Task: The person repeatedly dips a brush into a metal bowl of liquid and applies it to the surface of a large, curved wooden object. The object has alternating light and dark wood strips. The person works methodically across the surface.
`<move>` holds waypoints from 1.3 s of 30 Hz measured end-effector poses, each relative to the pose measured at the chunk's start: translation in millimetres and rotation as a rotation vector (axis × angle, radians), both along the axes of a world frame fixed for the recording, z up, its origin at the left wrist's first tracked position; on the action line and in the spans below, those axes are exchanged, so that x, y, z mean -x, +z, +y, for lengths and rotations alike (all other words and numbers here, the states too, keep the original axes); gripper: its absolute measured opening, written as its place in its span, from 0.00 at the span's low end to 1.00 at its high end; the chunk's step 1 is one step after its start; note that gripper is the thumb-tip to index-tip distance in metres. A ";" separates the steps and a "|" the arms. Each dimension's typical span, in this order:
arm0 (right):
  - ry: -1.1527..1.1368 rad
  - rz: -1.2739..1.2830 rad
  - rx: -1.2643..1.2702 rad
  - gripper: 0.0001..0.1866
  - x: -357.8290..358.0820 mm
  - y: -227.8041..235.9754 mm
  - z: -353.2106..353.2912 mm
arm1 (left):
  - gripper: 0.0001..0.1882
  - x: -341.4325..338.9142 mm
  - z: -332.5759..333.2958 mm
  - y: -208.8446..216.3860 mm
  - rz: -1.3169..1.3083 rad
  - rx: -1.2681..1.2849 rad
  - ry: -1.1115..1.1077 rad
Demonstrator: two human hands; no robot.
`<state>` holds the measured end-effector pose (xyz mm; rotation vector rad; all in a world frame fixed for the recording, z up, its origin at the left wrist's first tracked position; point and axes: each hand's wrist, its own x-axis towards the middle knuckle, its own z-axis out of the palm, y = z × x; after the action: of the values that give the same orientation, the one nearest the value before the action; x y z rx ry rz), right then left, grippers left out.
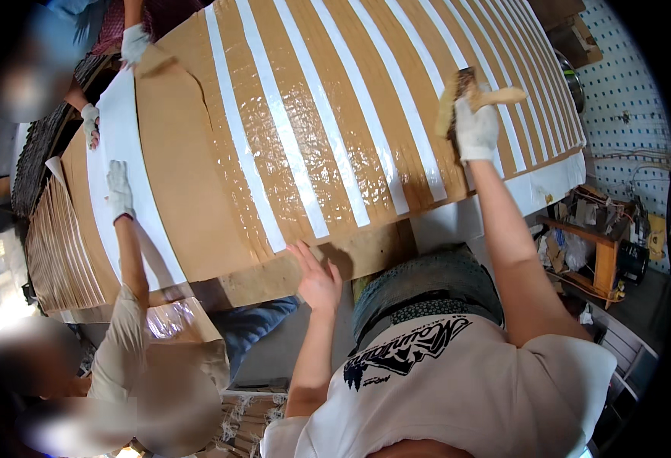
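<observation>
A broad brush with a pale wooden handle (506,96) is gripped in my right hand (476,131), which wears a white glove. Its head lies against a large sheet of brown paper (186,168) crossed by long white strips (305,179). The paper's middle part shines as if wet. My left hand (321,279) is bare, its fingers stretched out at the near edge of the paper. Whether the brush's bristles touch the surface is partly hidden by my glove.
At left, a co-worker's gloved hand (120,191) presses a wide white strip (133,141). Across the table, another person's gloved hand (135,44) holds a brown paper flap (154,61). A wooden stand (606,263) and a perforated wall panel (625,84) are on the right.
</observation>
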<state>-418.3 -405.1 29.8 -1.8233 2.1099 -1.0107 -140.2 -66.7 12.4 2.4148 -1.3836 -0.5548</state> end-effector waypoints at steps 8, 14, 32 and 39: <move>0.425 0.090 -0.287 0.15 -218.2 31.7 81.9 | 0.51 -13.4 10.3 10.9 0.043 -0.116 0.068; 0.646 0.249 0.005 0.08 -255.3 -1.9 143.7 | 0.52 -14.0 5.6 20.4 -0.024 -0.280 0.041; 0.753 0.115 -0.122 0.19 -244.5 27.1 165.0 | 0.54 -15.4 -0.7 18.1 -0.032 -0.388 0.040; 0.731 0.101 -0.170 0.16 -166.4 -5.6 146.0 | 0.55 -6.5 -0.9 21.3 -0.118 -0.299 0.005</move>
<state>-251.9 -259.1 24.2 -2.3013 1.3083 -0.5401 -133.7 -67.6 33.7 2.7250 -1.4286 -0.6690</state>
